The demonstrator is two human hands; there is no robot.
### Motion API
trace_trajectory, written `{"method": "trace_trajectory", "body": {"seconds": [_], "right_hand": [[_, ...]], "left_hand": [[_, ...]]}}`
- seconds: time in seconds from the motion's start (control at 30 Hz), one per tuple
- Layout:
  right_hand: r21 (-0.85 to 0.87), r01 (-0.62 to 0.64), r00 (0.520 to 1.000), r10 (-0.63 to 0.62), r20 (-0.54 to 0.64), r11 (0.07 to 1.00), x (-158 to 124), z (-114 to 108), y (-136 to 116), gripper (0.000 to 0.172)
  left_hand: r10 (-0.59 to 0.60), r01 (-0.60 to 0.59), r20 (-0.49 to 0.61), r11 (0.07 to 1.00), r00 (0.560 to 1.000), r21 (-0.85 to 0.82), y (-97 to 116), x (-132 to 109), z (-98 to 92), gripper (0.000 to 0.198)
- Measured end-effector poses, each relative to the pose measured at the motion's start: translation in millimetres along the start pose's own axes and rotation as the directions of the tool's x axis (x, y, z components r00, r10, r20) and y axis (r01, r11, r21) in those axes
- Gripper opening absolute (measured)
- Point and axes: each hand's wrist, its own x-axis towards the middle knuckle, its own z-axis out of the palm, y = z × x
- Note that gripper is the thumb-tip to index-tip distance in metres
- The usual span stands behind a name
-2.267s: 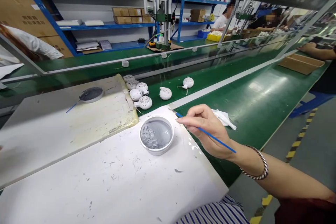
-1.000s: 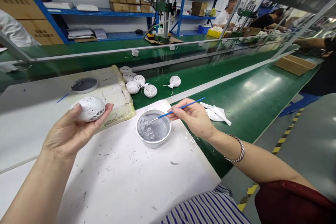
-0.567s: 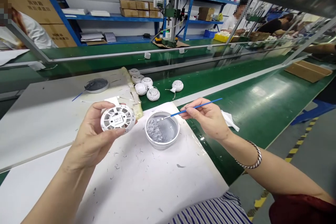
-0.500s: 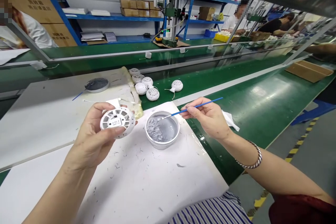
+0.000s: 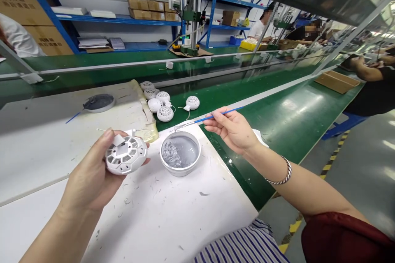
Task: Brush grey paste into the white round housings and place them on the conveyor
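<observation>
My left hand (image 5: pixel 89 176) grips a round white vented plastic shell (image 5: pixel 126 159), its slotted flat face turned up toward me. A thin blue brush (image 5: pixel 207 118) is pinched in my right hand (image 5: pixel 233 129), its tip raised just above the far rim of a white dish of grey paste (image 5: pixel 180 153). The dish stands on a white board (image 5: pixel 148 218) in front of me, between my two hands. Several more white shells (image 5: pixel 160 104) lie on the green belt just beyond the dish.
A second dish of dark paste (image 5: pixel 99 102) with a blue brush sits on a stained board at the left. A crumpled white wipe (image 5: pixel 258 134) lies behind my right hand. A cardboard tray (image 5: pixel 336 81) sits far right near another person's arm (image 5: pixel 365 72). Shelves and a press (image 5: pixel 191 16) stand behind.
My left hand came into view holding a shell and turned its flat face up. The brush dipped into the grey paste and has now lifted out above the dish's rim.
</observation>
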Motion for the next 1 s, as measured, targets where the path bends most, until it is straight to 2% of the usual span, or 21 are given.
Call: {"method": "trace_trajectory", "body": {"seconds": [0.17,0.33,0.5,0.63,0.77,1.0], "right_hand": [[0.065,0.029,0.998,-0.032,0.049,0.997,15,12,-14,0.021],[0.043,0.104,0.989,-0.107,0.100,0.994,30,45,-35,0.012],[-0.052,0.126,0.975,-0.114,0.193,0.991,26,71,-31,0.016],[-0.076,0.092,0.967,-0.070,0.246,0.993,14,75,-10,0.022],[-0.120,0.107,0.963,-0.073,0.259,0.987,4,72,4,0.020],[-0.226,0.214,0.951,-0.150,0.270,0.950,-7,73,2,0.014]], "left_hand": [[-0.123,0.122,-0.054,0.992,0.991,-0.028,-1,0,2.6,0.029],[-0.166,0.163,-0.036,0.985,0.986,-0.059,-4,-4,10.0,0.018],[-0.207,0.197,-0.049,0.968,0.977,-0.157,-2,-11,15.3,0.015],[-0.197,0.188,-0.030,0.965,0.980,-0.185,0,-11,14.8,0.020],[-0.171,0.167,-0.009,0.974,0.985,-0.154,0,-13,13.7,0.024],[-0.097,0.102,0.050,0.987,0.994,-0.122,-1,-18,12.8,0.024]]}}
